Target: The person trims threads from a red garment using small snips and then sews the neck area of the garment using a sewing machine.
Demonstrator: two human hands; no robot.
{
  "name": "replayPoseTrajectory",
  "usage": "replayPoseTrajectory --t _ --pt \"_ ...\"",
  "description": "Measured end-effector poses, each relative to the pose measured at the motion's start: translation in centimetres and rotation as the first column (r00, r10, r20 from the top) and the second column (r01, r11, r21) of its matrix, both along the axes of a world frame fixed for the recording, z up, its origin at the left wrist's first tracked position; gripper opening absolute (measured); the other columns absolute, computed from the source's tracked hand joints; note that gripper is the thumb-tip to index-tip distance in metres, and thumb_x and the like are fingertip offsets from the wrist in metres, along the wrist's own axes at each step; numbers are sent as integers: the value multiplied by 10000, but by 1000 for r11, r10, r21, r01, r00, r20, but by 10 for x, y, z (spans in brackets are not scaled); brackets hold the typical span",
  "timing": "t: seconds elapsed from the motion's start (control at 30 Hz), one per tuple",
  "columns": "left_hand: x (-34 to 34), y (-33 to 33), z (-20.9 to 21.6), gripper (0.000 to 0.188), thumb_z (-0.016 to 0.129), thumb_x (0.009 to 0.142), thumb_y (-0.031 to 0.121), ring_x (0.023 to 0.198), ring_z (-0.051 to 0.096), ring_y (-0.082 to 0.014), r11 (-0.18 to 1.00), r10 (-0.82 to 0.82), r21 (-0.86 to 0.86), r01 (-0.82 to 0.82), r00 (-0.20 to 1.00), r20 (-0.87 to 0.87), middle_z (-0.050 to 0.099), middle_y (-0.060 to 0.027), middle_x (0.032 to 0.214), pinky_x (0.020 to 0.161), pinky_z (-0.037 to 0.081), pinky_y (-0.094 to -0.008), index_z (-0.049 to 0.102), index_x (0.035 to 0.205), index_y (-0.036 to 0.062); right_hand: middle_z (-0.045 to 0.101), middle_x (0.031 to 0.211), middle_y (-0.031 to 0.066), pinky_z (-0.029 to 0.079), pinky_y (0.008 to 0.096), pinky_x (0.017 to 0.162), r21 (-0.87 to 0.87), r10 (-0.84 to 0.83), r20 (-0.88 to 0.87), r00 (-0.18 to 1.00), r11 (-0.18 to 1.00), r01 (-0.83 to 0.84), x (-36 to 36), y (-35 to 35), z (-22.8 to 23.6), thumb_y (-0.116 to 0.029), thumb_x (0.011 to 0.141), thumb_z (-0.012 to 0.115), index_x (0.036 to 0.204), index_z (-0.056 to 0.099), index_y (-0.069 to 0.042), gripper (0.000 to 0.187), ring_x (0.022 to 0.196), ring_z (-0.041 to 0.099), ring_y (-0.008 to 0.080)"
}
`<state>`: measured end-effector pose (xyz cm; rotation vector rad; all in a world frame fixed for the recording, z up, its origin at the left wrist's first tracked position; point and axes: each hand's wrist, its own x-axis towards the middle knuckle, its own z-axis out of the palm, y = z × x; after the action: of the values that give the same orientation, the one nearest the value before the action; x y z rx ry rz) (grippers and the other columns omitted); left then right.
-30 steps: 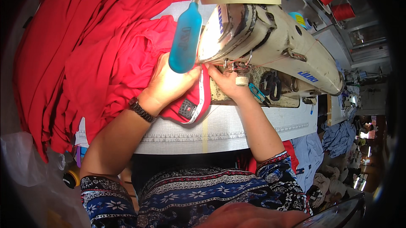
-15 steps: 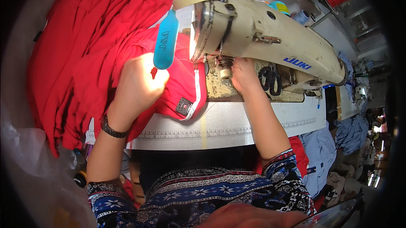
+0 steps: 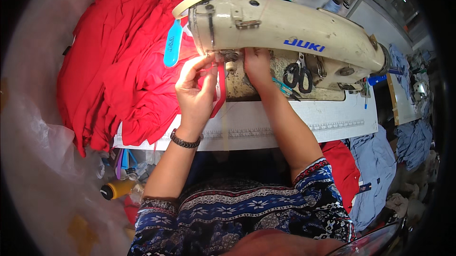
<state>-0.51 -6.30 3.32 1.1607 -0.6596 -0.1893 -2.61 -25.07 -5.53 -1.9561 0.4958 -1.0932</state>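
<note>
A cream sewing machine [image 3: 280, 25] stands across the middle, its head over a worn metal bed. My left hand [image 3: 195, 87], with a dark bracelet at the wrist, is raised beside the machine's needle end. Its thumb and forefinger are bent together in a pinch; whatever is between them is too small to make out. Behind and left of it lies a large heap of red fabric [image 3: 118, 61], with a pale-trimmed edge next to the machine. My right hand [image 3: 258, 68] reaches under the machine arm, which hides its fingertips. A blue paddle-shaped piece [image 3: 173, 44] hangs at the machine head.
Black-handled scissors [image 3: 299, 73] and teal snips [image 3: 285, 87] lie on the bed right of my right hand. A ruler strip [image 3: 266, 130] runs along the table's front. Red and blue-grey garments [image 3: 373, 175] hang at lower right. Thread spools [image 3: 332, 5] stand behind.
My left hand has left the red fabric and moved right and up to the needle end, pinching there. The right hand stays under the machine arm. The whole view has shifted.
</note>
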Motion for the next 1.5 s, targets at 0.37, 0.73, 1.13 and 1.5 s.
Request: replayPoseTrajectory --t 0.37,0.73,1.13,1.5 --pt "-7 -10 4 147 664 919 48 737 547 -21 994 94 -48 -95 995 -14 662 -28 922 629 430 -180 633 1055 1 643 809 140 498 463 699 -81 -113 72 991 990 119 5 6 3 -67 776 587 854 652 -36 106 770 621 350" --pt "7 16 3 54 651 868 8 848 598 -141 967 -51 254 -25 956 288 652 -46 893 776 471 -290 649 918 28 685 742 101 505 341 657 115 -122 132 984 988 107 6 4 4 -218 959 548 904 669 3 258 692 650 176" --pt "64 36 -20 157 712 767 58 839 633 -325 835 -270 469 -289 528 806 638 -151 838 757 496 -391 664 915 29 651 1058 200 427 444 929 -330 -76 -88 993 943 43 -5 8 17 -212 844 646 1078 657 -40 291 1051 584 367" --pt "53 45 -25 569 717 806 413 1127 538 -266 686 -577 667 -292 341 742 573 -96 1162 1000 352 -473 605 1248 74 664 1152 54 139 618 1108 -302 163 -500 851 888 -348 -29 24 32 -355 766 763 992 721 -182 288 1223 519 274"
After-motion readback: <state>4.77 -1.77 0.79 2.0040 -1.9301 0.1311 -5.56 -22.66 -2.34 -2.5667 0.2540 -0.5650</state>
